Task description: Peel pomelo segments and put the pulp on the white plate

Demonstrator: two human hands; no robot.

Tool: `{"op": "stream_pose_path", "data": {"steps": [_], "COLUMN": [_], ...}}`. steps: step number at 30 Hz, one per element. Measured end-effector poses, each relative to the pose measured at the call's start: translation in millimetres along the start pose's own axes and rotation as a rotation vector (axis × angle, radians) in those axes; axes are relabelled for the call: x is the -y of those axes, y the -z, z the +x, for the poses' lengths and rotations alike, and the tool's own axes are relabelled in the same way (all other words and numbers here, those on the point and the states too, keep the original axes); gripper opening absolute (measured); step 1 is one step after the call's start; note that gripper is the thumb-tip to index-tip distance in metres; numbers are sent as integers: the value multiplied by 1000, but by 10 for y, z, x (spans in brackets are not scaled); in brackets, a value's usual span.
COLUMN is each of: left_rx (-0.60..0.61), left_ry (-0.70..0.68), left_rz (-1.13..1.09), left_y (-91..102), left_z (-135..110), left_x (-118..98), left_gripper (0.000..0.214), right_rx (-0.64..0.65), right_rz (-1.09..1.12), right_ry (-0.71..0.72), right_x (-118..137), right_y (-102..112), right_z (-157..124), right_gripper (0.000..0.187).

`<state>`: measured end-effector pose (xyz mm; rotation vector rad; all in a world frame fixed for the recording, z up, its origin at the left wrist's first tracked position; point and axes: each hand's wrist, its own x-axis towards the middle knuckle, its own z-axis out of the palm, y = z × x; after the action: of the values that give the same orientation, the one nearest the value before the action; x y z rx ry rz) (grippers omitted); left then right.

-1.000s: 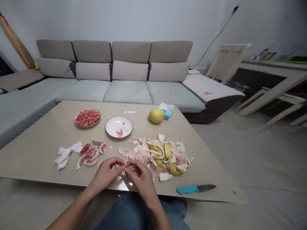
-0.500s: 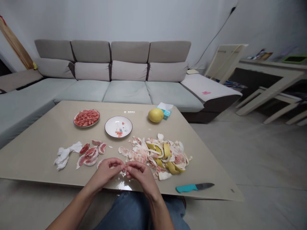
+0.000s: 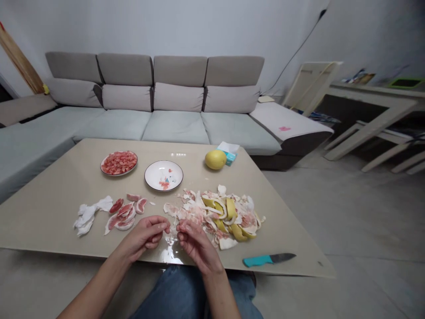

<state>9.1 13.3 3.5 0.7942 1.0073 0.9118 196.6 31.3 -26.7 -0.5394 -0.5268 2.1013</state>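
Observation:
My left hand (image 3: 146, 235) and my right hand (image 3: 194, 239) hover close together over the near edge of the beige table (image 3: 59, 186). Both have curled, pinching fingers, a small gap apart; what they pinch is too small to name. Just beyond the right hand lies a heap of pomelo peel and membrane (image 3: 215, 212). Pink pomelo segments (image 3: 124, 212) lie left of the left hand, beside crumpled white tissue (image 3: 88, 212).
A plate of peeled pink flesh (image 3: 118, 162) and a white plate with a few bits (image 3: 164, 175) sit farther back. A whole yellow pomelo (image 3: 215, 159) stands by a tissue pack (image 3: 229, 153). A teal-handled knife (image 3: 267, 258) lies at the near right edge. A grey sofa (image 3: 152, 102) stands behind.
My two hands, touching at the fingertips before, have drawn slightly apart. The view has shifted a little.

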Motion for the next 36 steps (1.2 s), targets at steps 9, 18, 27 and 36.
{"op": "stream_pose_path", "data": {"steps": [9,18,27,36], "left_rx": [-293,-347,72,-108], "left_ry": [-169,-171,-15,-204], "left_rz": [377,595,446,457], "left_y": [341,518,41,-71], "left_z": [924,1360,274,-10], "left_x": [-415,-680,-245,-13], "left_gripper": [34,25,43,27], "right_rx": [-100,-158,-121,-84], "right_rz": [-78,-227,-687,-727], "right_ry": [31,76,345,320], "right_x": [30,54,-15,-55], "right_y": [-16,-29,-58,-75], "right_z": [20,39,58,1], "right_gripper": [26,30,20,26]}}
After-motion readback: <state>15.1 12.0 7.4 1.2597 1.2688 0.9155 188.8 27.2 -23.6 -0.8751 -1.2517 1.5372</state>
